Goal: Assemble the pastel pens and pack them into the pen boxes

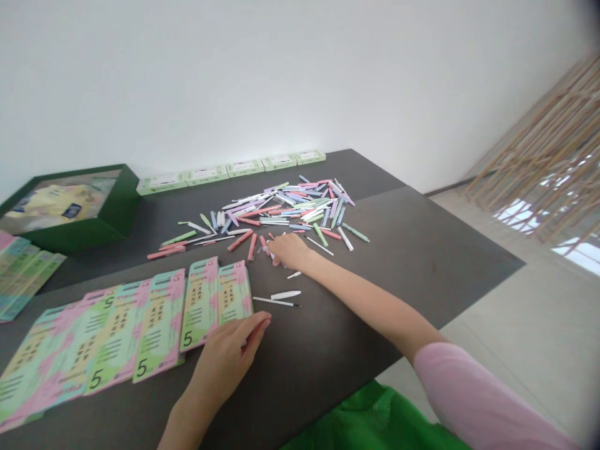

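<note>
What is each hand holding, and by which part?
The left hand holds nothing. The right hand covers a pen piece; whether it is held cannot be told.

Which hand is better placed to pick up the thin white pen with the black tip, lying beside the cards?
Left, probably. The left hand lies by the green-and-pink printed cards, its fingertips just short of the thin white pen. The right hand sits farther off, among pens at the edge of the heap.
</note>
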`<state>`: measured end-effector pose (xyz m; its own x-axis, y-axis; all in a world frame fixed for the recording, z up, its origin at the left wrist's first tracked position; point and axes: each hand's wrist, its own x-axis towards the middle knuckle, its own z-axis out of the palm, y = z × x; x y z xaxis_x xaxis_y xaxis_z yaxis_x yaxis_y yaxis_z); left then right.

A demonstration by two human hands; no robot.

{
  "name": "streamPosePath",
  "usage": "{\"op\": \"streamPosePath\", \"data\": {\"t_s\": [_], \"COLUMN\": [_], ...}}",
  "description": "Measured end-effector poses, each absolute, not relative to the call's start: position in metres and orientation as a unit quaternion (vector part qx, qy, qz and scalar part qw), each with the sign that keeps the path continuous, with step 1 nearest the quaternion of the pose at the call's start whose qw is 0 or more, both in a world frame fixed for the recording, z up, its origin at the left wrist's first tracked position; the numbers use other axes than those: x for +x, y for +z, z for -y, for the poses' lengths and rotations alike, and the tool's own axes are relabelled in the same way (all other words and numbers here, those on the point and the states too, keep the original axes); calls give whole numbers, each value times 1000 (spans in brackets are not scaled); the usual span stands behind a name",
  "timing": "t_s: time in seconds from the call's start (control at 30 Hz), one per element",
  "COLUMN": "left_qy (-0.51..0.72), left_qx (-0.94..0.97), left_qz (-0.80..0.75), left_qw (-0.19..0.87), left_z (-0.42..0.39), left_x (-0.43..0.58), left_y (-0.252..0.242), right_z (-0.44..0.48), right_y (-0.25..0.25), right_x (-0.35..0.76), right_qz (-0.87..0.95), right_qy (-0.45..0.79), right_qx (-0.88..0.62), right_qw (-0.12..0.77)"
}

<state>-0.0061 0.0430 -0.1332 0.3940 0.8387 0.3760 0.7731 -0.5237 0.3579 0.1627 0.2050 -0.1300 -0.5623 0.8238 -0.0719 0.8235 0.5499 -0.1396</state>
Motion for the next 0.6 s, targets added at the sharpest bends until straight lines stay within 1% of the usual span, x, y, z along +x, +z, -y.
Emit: {"op": "streamPosePath", "data": {"t_s": [0.1,0.17,0.27,0.37,0.43,0.5,0.6], "left_qy": [275,293,317,314,307,302,298], "left_qx": [833,835,842,849,853,854,853], "left_qz": [-478,-464,-436,-424,-422,-424,-428], "left_qw": [47,31,14,12,10,7,1], "left_z": [-42,-40,-38,-36,-36,-36,-38], "left_x": [-7,-7,-6,-5,-3,-2,-1], "left_y": [-132,-132,-132,-133,-133,-133,-133], "right_z": [-207,-207,-205,-201,-197,-193,-186], "right_y": [-133,-134,-129,-123,-122,-125,-132], "right_x": [164,172,186,197,202,204,207], "right_qz": [878,868,838,798,778,769,768], "right_qy": [83,89,96,115,135,151,153], "right_qx": [-470,-484,-515,-538,-543,-541,-545], "right_qw": [31,69,155,245,285,304,301]}}
